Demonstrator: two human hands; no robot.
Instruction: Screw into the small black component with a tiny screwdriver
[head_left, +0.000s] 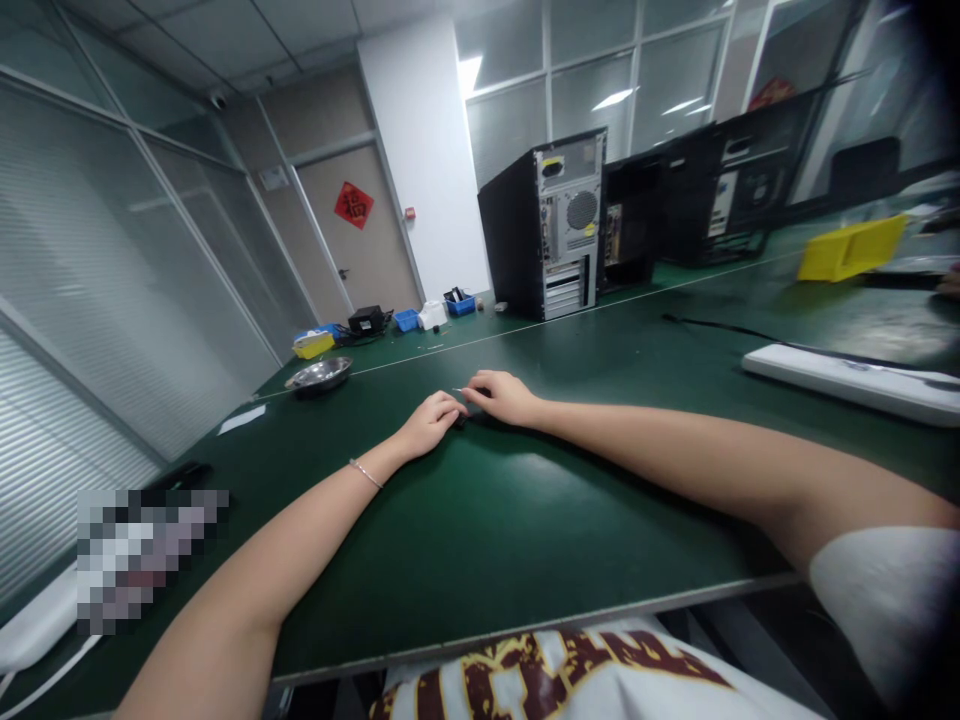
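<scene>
Both hands meet over the middle of the green table [465, 540]. My left hand [430, 424] has its fingers drawn together at a small dark object [460, 421] that is mostly hidden. Just to its right, my right hand [504, 397] is closed, with thumb and fingers pinched. A thin, light-coloured tip [457, 390] shows between the two hands; what it belongs to is too small to make out. The fingertips of the two hands are almost touching.
A metal bowl [322, 374] and white paper [242, 419] lie to the left. Behind stand a black computer case [517, 225] and small blue bins [406, 320]. On the right are a white power strip [847, 380], a black cable and a yellow bin [853, 250].
</scene>
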